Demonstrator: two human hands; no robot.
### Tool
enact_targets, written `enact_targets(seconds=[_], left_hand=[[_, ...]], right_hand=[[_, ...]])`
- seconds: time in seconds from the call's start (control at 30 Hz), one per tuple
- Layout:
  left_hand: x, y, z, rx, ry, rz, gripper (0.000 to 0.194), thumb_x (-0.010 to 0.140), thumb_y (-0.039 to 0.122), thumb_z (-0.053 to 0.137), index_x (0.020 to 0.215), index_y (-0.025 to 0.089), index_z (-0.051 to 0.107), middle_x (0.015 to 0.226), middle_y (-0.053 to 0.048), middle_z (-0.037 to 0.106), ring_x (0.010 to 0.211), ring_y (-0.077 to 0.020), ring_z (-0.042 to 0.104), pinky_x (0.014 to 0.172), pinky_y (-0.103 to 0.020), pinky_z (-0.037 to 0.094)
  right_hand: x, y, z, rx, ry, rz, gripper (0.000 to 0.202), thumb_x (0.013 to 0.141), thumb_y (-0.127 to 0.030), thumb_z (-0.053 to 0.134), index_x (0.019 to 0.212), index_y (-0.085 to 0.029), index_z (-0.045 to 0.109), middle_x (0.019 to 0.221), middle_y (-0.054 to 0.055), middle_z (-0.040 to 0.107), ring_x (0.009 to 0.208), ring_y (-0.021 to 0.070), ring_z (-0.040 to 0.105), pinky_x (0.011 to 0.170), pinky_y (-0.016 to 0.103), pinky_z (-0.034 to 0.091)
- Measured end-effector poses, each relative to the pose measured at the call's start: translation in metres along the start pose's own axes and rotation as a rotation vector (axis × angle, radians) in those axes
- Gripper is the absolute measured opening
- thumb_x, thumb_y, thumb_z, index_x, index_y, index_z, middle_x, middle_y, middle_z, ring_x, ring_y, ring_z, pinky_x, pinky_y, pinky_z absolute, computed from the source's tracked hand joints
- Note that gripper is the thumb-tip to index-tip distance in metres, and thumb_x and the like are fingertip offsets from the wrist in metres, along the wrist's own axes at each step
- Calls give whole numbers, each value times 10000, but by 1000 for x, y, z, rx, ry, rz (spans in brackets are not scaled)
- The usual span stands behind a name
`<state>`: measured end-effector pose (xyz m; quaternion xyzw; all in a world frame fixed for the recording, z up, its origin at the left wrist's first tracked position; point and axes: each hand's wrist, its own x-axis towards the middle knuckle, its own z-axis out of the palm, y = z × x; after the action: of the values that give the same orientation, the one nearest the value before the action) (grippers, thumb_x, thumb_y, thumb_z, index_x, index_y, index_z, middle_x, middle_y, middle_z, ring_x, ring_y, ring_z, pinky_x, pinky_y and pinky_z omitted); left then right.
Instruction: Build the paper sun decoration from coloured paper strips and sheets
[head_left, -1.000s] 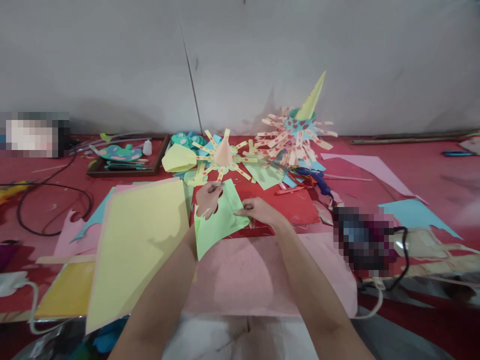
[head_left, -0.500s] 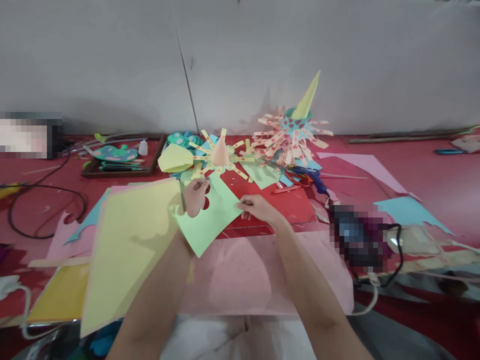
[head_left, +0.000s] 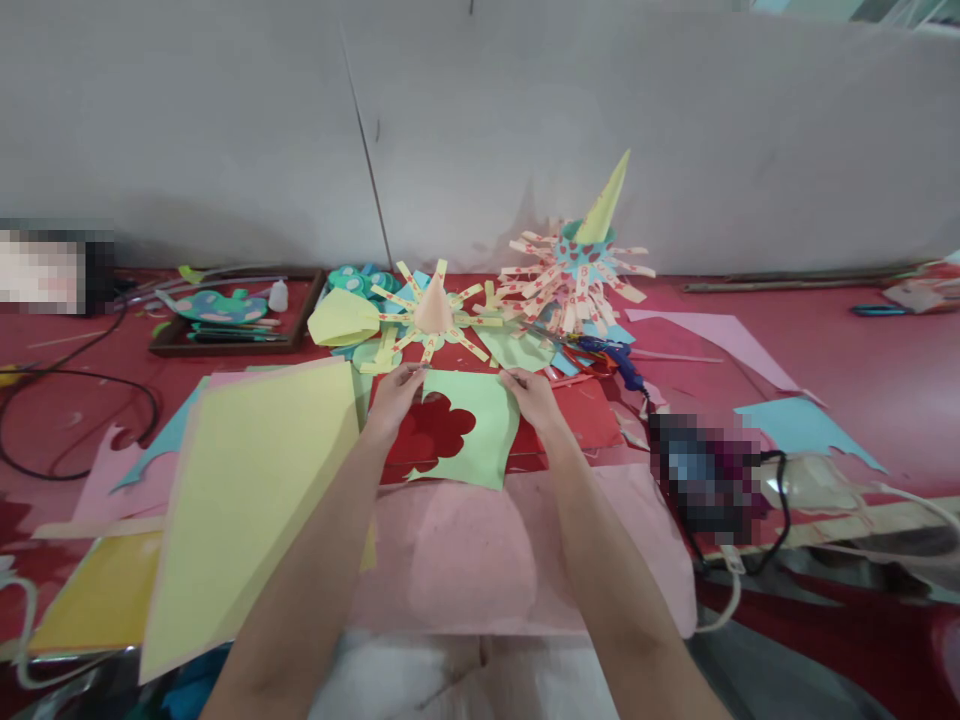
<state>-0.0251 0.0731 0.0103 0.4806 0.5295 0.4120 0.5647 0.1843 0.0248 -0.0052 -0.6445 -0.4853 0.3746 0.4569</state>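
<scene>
A light green sheet of paper (head_left: 484, 425) hangs between my two hands, with a flower-shaped hole cut out of its left side. Red shows through that hole. My left hand (head_left: 394, 395) pinches the sheet's top left corner, and my right hand (head_left: 531, 393) pinches the top right corner. Just behind the sheet stands a paper craft with a pink cone (head_left: 435, 305) ringed by yellow lettered strips. Farther right is a taller paper craft (head_left: 585, 255) with a yellow cone and many pink strips.
Large yellow sheets (head_left: 255, 500) lie at the left. A brown tray (head_left: 225, 345) holds tools and a small white bottle (head_left: 278, 296). To the right are a blue glue gun (head_left: 619, 358), a blurred dark object (head_left: 705, 480) and blue paper (head_left: 806, 430). Pink paper (head_left: 472, 560) covers the front edge.
The green sheet has turned from a tilted diamond to nearly square-on. My right hand has moved up and right to its top corner, and the flower-shaped hole now shows fully.
</scene>
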Motion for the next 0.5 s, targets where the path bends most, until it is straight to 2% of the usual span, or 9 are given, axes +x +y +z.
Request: enact_targets(seconds=[0.23, 0.4, 0.5], left_hand=[[4, -1, -3, 148, -66, 2, 187, 682, 354, 607, 747, 179, 624, 590, 35, 574, 487, -115, 548, 538, -251, 464], [6, -4, -4, 387, 36, 158, 151, 696, 331, 574, 635, 194, 590, 586, 7, 608, 556, -138, 552, 554, -232, 394], [6, -3, -3, 476, 55, 199, 163, 714, 330, 539, 614, 204, 565, 558, 12, 589, 528, -138, 524, 536, -231, 356]], right_hand=[[-1, -2, -4, -80, -48, -14, 408, 699, -544, 471, 733, -156, 592, 686, 16, 578, 696, 158, 504, 657, 249, 383], [-2, -3, -3, -109, -47, -17, 453, 712, -574, 450, 730, -150, 607, 632, -3, 515, 649, 139, 457, 612, 237, 356], [-2, -1, -3, -97, -49, -18, 472, 718, -578, 445, 748, -140, 619, 644, -2, 515, 649, 136, 452, 605, 236, 354]])
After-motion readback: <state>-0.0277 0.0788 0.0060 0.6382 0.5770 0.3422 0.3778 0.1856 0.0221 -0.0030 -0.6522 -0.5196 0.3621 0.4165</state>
